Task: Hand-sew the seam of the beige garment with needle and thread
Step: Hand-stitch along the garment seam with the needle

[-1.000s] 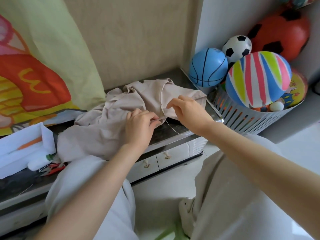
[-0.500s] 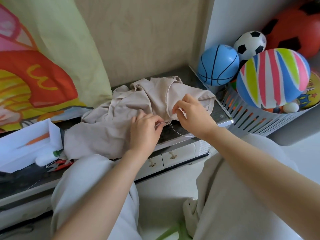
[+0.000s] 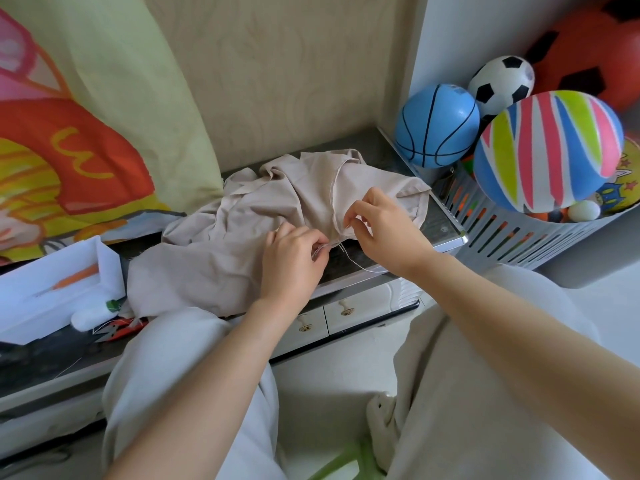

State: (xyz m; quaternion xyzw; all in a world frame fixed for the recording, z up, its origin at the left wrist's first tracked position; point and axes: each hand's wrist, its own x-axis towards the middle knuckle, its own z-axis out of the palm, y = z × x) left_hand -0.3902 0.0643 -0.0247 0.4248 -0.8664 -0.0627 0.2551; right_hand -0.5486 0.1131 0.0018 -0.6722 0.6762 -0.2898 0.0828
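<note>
Pale floor (image 3: 322, 386) shows between two knees in light trousers (image 3: 173, 382) at the near edge. Both bare forearms reach over them to a low cabinet (image 3: 446, 244) with a dark top and two small knobbed drawers (image 3: 341, 311) just under the hands.

On that top lies the beige garment (image 3: 221, 261), crumpled, spreading from beneath the left hand out to its left and on past both hands. The left hand (image 3: 294, 261) is curled, its fingertips pinching a fold of cloth at the garment's near edge. The right hand (image 3: 388, 233) sits just beside it, thumb and forefinger nipped together on the raised seam (image 3: 334, 199), the other fingers loosely bent. Whether a needle lies in that pinch is too fine to tell. A pale thread (image 3: 360, 266) leaves the cloth between the two hands and curves across the dark top to pass under the right wrist.

Well out to the left of the left hand stands a white box (image 3: 20, 306) with an orange thing (image 3: 74, 278) in it. To the right of the right hand a slatted grey basket (image 3: 512, 240) holds a striped ball (image 3: 547, 150). Past it are a blue ball (image 3: 436, 126), a black-and-white ball (image 3: 502, 81) and a red ball (image 3: 588, 46). Beyond the hands rise a wood-grain panel (image 3: 294, 64) and, further left, a cartoon-printed cloth (image 3: 69, 133).
</note>
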